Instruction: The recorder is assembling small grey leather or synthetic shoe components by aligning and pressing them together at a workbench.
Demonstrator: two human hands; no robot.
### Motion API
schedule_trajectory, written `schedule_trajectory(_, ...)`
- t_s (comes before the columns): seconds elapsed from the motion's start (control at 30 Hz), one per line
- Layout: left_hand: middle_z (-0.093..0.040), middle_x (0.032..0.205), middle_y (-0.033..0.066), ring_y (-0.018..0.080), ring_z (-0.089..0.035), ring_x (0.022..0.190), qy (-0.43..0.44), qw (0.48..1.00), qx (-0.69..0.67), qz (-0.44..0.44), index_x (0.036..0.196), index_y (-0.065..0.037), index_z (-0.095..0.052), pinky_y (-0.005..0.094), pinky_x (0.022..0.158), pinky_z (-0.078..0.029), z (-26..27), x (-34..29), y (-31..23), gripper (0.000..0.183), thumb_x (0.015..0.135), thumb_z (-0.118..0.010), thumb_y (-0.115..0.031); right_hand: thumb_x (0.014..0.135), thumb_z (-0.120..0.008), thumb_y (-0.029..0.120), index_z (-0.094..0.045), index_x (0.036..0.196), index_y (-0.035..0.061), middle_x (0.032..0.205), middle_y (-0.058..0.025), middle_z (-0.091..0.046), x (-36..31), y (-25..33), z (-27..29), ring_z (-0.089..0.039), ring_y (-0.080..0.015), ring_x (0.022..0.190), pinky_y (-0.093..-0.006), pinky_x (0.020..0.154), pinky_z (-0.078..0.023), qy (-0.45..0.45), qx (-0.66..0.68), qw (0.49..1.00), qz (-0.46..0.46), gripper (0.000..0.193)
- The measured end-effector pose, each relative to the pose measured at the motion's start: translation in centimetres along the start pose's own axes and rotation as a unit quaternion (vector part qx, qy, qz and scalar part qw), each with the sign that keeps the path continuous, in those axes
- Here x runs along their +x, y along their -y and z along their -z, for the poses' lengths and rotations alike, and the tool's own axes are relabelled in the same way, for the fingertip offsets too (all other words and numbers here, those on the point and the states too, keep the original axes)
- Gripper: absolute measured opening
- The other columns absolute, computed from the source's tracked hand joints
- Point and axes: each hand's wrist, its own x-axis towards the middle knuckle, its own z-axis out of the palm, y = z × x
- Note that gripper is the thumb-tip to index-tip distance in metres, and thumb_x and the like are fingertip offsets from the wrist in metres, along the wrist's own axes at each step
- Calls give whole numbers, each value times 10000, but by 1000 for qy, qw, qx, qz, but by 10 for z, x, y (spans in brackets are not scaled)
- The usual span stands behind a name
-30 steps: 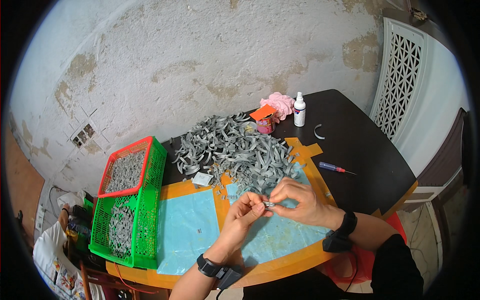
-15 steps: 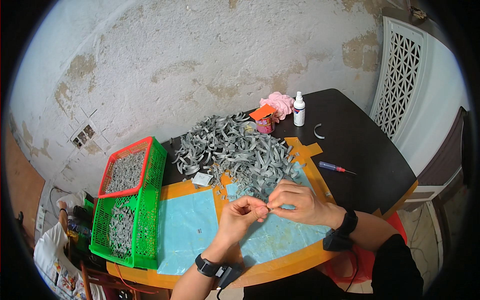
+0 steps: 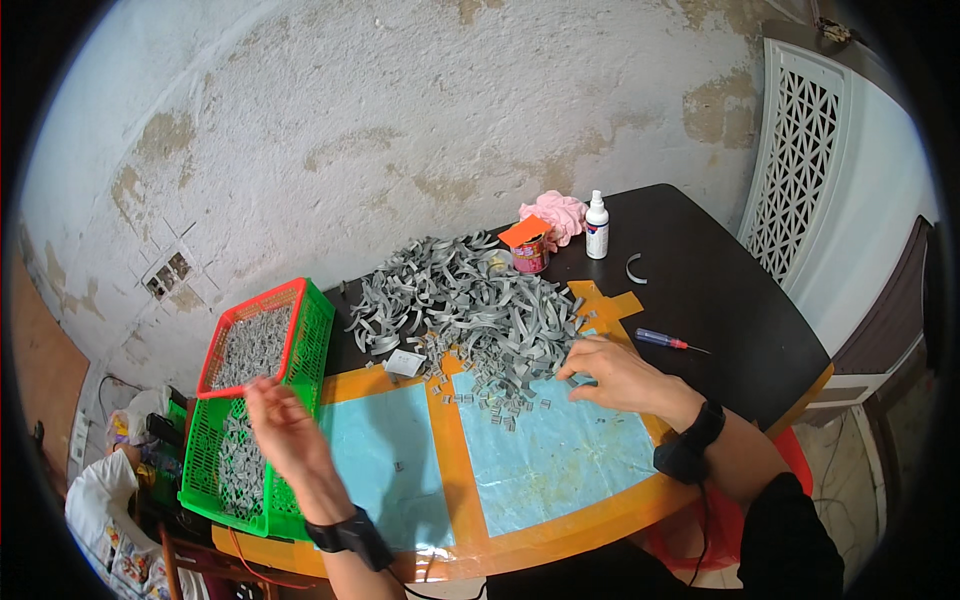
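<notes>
My left hand (image 3: 287, 432) is raised over the near part of the green basket (image 3: 322, 325), beside the red basket's rim. Motion smears its fingers, so whether they hold anything cannot be made out. At the right edge of a heap of curved grey strips (image 3: 470, 290) is my right hand (image 3: 622, 380). Its fingers are bent, with a gap between thumb and forefinger, and their tips are close to the strips. Small grey clip-like pieces (image 3: 505, 410) lie scattered at the near side of the heap, on a light blue sheet (image 3: 560, 460).
The red basket (image 3: 298, 325) sits on the green one; both hold many small grey pieces. A white spray bottle (image 3: 597, 228), pink cloth (image 3: 556, 215) and tin (image 3: 530, 252) stand at the back. A screwdriver (image 3: 665, 340) lies at right. Another person (image 3: 105, 490) is at far left.
My hands were together above the blue sheet, fingertips meeting. The left has swung left to the green basket; the right has moved slightly right and away, to the heap's edge.
</notes>
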Motion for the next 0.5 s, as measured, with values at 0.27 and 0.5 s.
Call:
schedule_trajectory(0.27,-574,977,183,247,-588,849,-93,936,-340,4,1115,100,-455,296,745,-547,88,63,-60,255,955,-487,-96,784,-637,60,-637,875,10,872,-117,-590,0,-15,-8,-572,-296,907,-377,800,-455,-8,9,1000,-22,104)
schedule_trajectory(0.5,-634,927,52,153,-611,782,170,943,219,182,1066,-8,-587,270,693,-520,-17,-26,38,253,844,-663,-103,825,-611,73,-569,833,1,830,-131,-596,5,3,-7,-587,-309,821,-362,722,-464,-74,94,990,-69,83)
